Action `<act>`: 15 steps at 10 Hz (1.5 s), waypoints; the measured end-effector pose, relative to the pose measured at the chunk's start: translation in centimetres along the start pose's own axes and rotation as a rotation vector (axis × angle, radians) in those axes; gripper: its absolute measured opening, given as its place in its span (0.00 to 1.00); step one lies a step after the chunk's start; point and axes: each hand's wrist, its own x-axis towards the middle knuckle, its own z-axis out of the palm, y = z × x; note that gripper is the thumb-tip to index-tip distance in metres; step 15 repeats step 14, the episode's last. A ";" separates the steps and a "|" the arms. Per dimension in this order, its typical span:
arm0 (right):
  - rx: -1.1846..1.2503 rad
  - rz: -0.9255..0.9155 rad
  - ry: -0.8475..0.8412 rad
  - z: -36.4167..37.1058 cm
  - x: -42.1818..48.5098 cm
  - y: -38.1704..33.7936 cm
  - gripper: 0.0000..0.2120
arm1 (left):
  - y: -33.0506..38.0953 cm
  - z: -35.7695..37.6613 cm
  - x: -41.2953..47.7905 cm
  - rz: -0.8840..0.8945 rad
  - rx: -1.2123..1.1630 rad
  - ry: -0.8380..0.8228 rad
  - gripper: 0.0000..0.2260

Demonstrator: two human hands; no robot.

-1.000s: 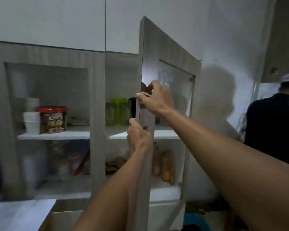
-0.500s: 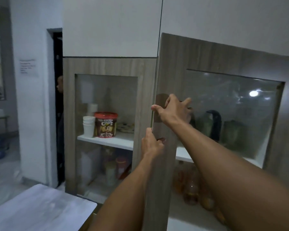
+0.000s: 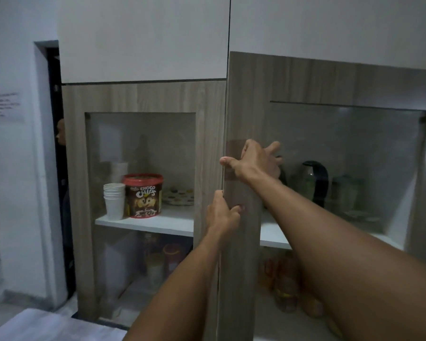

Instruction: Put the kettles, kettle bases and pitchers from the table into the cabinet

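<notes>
The right cabinet door (image 3: 305,80), wood with a glass pane, stands almost flush with the cabinet. My left hand (image 3: 221,215) grips its left edge, thumb on the front. Just above, my right hand (image 3: 256,163) lies flat against the door's face with fingers spread and the thumb at the edge. Behind the glass, on the white shelf (image 3: 273,237), stand a dark kettle (image 3: 316,183) and blurred green pitchers (image 3: 347,193). My right forearm hides part of the shelf.
The left cabinet door (image 3: 143,99) is shut; behind its glass are stacked white cups (image 3: 114,200) and a red Choco Chips tub (image 3: 143,195). Jars fill the lower shelves. A table corner (image 3: 35,326) shows bottom left. A person (image 3: 60,134) stands in the dark doorway at left.
The right door has swung from wide open to nearly closed under both hands. My view has turned left, so the person at the right is out of sight.
</notes>
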 end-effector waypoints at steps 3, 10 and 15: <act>-0.044 -0.110 0.010 3.8 5.2 2.7 0.19 | -1.4 1.5 6.3 0.103 0.271 0.217 0.47; -0.137 -0.245 0.005 9.9 14.1 5.2 0.21 | -6.2 7.6 14.8 0.063 0.431 0.295 0.58; -0.099 -0.176 -0.310 6.5 9.6 5.4 0.39 | -2.4 2.3 10.8 0.109 0.606 0.034 0.47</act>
